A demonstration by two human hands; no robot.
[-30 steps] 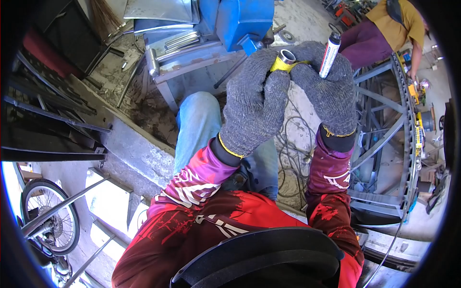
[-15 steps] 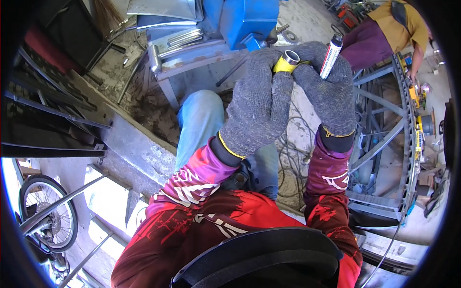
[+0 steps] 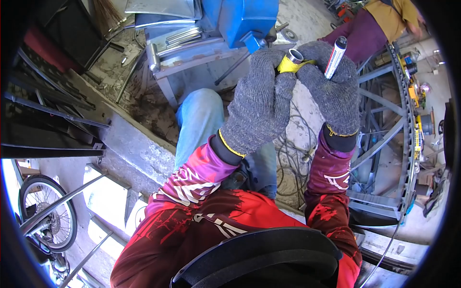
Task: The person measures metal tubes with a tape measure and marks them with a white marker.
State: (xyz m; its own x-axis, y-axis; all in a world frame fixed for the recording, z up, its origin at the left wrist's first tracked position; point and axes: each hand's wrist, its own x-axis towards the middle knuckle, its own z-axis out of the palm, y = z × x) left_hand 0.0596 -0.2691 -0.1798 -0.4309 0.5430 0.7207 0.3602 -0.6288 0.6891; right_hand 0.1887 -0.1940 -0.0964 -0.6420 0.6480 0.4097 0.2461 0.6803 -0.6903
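My left hand, in a grey knitted glove, is closed around a metal pipe whose open end points up. A yellow strip wraps round the pipe just below its rim and runs toward my other hand. My right hand, gloved alike, is closed with a white and red marker standing up from it, black cap at the top. Its fingers are also at the loose end of the yellow strip. Most of the pipe's length is hidden by the left glove.
A blue machine stands ahead on a metal bench with short tubes on it. Right of me is a blue-grey steel frame, with another person beyond. Cables lie on the floor; a motorcycle wheel is left.
Both hands have shifted slightly right with the pipe and marker, and the yellow strip's free part shows more. The other person's arm has moved up from the frame.
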